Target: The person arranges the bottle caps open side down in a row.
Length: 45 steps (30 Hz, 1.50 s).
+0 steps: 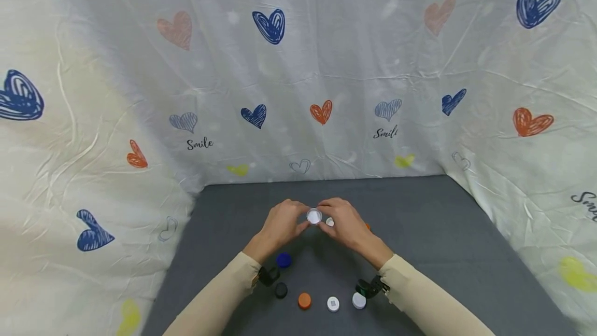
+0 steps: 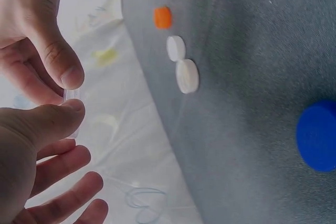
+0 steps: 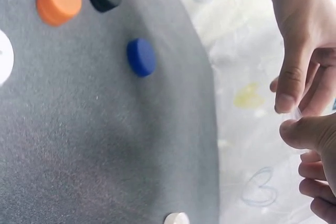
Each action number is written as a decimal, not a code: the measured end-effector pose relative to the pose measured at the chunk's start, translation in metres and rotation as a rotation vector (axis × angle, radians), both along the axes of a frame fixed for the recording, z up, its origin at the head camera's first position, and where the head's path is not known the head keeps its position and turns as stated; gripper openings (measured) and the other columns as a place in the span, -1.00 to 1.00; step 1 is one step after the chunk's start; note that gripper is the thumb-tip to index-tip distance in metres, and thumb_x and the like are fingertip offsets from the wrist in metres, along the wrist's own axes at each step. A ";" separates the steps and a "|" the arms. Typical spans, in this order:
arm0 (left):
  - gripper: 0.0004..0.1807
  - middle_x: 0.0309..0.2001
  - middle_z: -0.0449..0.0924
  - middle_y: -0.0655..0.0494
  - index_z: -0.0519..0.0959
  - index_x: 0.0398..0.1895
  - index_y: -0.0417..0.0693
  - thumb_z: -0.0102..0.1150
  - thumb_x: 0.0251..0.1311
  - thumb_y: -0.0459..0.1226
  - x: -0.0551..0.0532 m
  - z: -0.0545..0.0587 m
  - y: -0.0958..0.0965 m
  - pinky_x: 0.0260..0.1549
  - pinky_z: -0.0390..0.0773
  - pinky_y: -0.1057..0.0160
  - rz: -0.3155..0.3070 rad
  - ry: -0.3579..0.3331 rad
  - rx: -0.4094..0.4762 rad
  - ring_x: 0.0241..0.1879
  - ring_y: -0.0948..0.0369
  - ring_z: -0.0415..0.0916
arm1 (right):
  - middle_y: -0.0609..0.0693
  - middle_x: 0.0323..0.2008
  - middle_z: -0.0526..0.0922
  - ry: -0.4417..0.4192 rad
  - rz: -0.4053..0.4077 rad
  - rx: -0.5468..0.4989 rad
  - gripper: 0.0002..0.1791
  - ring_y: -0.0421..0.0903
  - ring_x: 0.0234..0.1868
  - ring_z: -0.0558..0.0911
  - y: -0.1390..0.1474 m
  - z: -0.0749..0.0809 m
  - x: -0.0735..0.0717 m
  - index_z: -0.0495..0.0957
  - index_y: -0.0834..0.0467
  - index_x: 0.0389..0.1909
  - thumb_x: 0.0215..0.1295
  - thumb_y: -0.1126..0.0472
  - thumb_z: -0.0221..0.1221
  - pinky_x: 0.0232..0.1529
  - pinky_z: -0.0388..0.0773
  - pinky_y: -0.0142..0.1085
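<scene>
Both hands meet above the grey table and hold a clear, round bottle cap (image 1: 314, 216) between them. My left hand (image 1: 283, 224) pinches its left side with thumb and fingers. On the opposite side my right hand (image 1: 343, 222) pinches the same cap. In the left wrist view only a ribbed transparent edge of the cap (image 2: 72, 95) shows between the thumbs; the left hand's other fingers are loosely spread. The right wrist view mostly hides the cap behind the thumbs. Just beyond the right thumb a small white cap (image 1: 330, 221) is on the table.
Nearer on the table lie a blue cap (image 1: 283, 260), a black cap (image 1: 281, 290), an orange cap (image 1: 304, 301) and two white caps, one (image 1: 333, 304) beside the other (image 1: 359, 301). Another orange cap (image 1: 368, 226) is partly behind the right hand. A heart-patterned curtain (image 1: 298, 66) surrounds the table.
</scene>
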<state>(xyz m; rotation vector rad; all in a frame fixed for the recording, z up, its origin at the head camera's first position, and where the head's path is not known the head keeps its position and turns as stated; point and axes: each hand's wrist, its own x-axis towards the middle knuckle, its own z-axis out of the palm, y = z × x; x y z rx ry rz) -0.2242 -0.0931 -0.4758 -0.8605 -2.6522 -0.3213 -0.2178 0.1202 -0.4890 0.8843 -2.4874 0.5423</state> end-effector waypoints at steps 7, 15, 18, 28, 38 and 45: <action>-0.63 -0.07 0.75 0.19 0.74 -0.02 0.07 0.45 0.14 -0.02 0.017 0.011 -0.001 -0.19 0.68 0.17 -0.047 0.028 0.036 -0.13 0.20 0.64 | -0.03 -0.01 0.70 -0.005 -0.006 0.002 -0.61 -0.03 0.06 0.63 0.002 0.015 0.018 0.73 0.10 -0.04 0.12 0.04 0.47 0.11 0.57 -0.03; -0.59 -0.08 0.75 0.21 0.73 0.00 0.08 0.49 0.09 -0.02 0.035 0.017 -0.006 -0.16 0.67 0.21 -0.095 0.085 0.101 -0.11 0.23 0.63 | -0.04 0.00 0.70 0.035 0.032 -0.059 -0.60 -0.03 0.05 0.64 0.005 0.024 0.039 0.73 0.10 -0.03 0.11 0.06 0.48 0.06 0.59 -0.02; -0.58 -0.09 0.75 0.23 0.73 0.00 0.08 0.50 0.07 -0.03 0.041 0.015 -0.008 -0.15 0.67 0.23 -0.102 0.095 0.107 -0.13 0.25 0.63 | -0.04 0.01 0.70 0.040 0.035 -0.087 -0.59 -0.04 0.07 0.64 0.005 0.021 0.044 0.72 0.09 -0.02 0.11 0.04 0.48 0.07 0.59 -0.02; -0.57 -0.08 0.74 0.21 0.73 0.01 0.06 0.51 0.07 -0.05 0.054 0.004 -0.012 -0.15 0.66 0.22 -0.113 0.093 0.152 -0.11 0.23 0.63 | -0.02 0.00 0.70 0.037 0.063 -0.158 -0.55 -0.05 0.07 0.64 0.003 0.008 0.055 0.72 0.10 -0.02 0.05 0.08 0.52 0.05 0.60 -0.04; -0.58 -0.09 0.74 0.25 0.73 0.01 0.08 0.52 0.06 -0.06 0.056 -0.004 -0.013 -0.16 0.66 0.24 -0.114 0.078 0.168 -0.13 0.28 0.61 | -0.04 0.01 0.70 0.019 0.072 -0.157 -0.53 -0.07 0.07 0.63 0.002 0.003 0.056 0.72 0.09 0.00 0.04 0.07 0.53 0.07 0.59 -0.05; -0.59 -0.08 0.73 0.26 0.73 0.01 0.11 0.50 0.08 -0.05 0.057 -0.005 -0.014 -0.15 0.66 0.24 -0.119 0.070 0.174 -0.11 0.28 0.61 | -0.05 0.04 0.69 -0.001 0.068 -0.157 -0.53 -0.09 0.10 0.62 0.003 0.003 0.058 0.71 0.08 0.03 0.08 0.05 0.50 0.09 0.58 -0.06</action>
